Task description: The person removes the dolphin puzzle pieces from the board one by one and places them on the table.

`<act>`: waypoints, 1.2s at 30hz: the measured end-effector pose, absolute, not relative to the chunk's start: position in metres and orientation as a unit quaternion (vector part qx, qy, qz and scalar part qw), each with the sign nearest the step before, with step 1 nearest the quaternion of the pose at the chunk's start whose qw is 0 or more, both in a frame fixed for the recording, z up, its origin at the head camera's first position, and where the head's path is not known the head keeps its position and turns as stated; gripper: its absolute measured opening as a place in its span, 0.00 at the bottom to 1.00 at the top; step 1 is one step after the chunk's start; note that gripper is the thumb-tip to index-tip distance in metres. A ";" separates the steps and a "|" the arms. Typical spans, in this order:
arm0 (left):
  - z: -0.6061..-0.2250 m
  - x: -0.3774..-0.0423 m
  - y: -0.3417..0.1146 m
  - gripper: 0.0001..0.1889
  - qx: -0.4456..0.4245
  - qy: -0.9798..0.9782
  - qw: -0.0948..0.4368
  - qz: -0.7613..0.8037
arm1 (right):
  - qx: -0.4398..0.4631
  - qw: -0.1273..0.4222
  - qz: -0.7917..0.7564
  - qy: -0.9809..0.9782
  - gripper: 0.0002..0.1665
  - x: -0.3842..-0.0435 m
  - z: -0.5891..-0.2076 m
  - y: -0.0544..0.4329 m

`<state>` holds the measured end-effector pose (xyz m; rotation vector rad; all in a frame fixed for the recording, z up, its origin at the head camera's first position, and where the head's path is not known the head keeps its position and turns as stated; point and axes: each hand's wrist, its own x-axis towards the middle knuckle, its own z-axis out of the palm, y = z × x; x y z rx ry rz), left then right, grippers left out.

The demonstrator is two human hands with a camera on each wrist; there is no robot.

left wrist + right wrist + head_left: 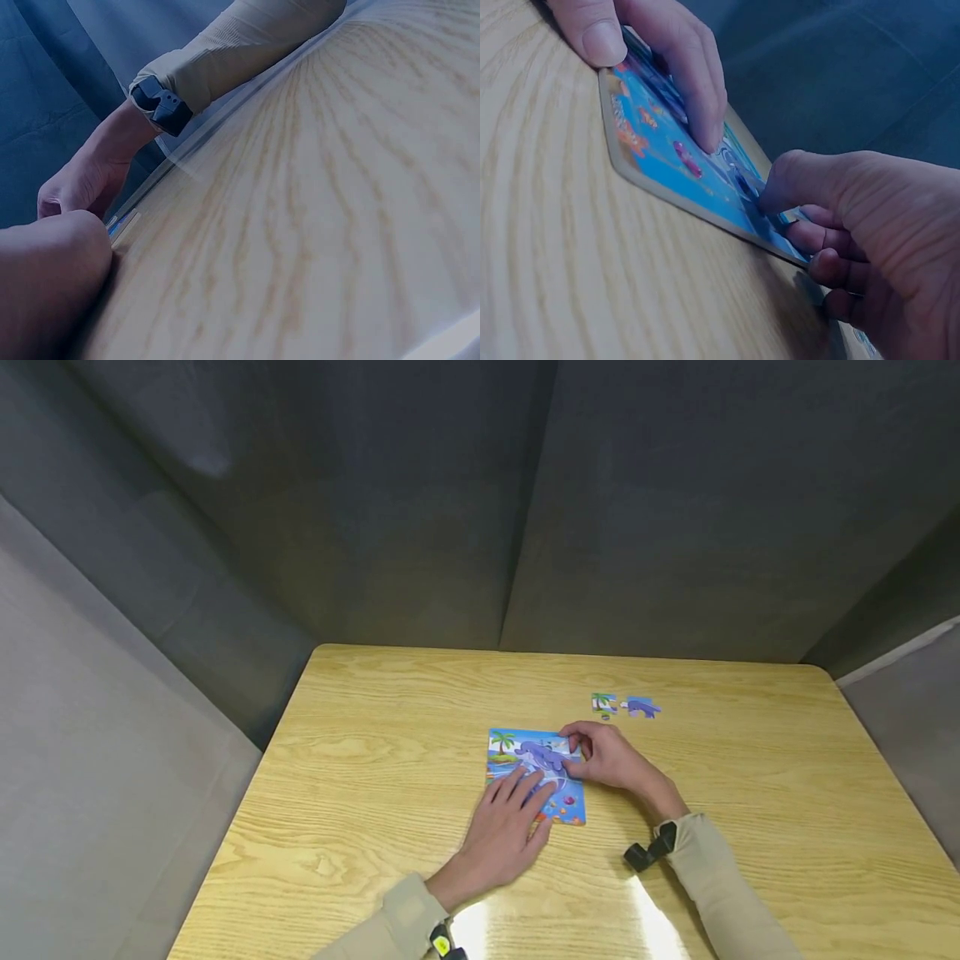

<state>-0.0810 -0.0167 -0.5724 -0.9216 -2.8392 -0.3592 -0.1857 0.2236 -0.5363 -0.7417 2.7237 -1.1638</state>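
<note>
A square jigsaw puzzle (570,806) with a dolphin, a palm tree and sea creatures lies flat on the wooden table. Its lower left is covered by my left hand (506,835), whose fingers are stretched over the picture. At the puzzle's upper right edge is my right hand (611,758), thumb and fingers curled. In the right wrist view, that thumb (799,180) and forefinger pinch a puzzle piece (763,225) at the board's edge, mostly hidden by the fingers. The left wrist view shows the right hand (82,180) beyond part of the left.
Two loose puzzle pieces lie beyond the right hand: one with a palm tree (602,701), one with a purple dolphin part (641,706). The wooden table (360,793) stretches to both sides. A dark grey curtain (412,527) hangs behind its far edge.
</note>
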 end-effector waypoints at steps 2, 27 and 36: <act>-0.573 -0.081 -0.017 0.29 -0.307 -0.942 0.067 -0.119 | -0.248 0.033 -0.378 0.892 0.26 -0.185 -0.537 0.224; -0.574 -0.081 -0.016 0.29 -0.310 -0.939 0.078 -0.127 | -0.234 -0.022 -0.445 0.864 0.26 -0.190 -0.536 0.284; -0.573 -0.081 -0.015 0.28 -0.310 -0.939 0.082 -0.126 | -0.165 0.016 -0.424 0.891 0.25 -0.191 -0.532 0.315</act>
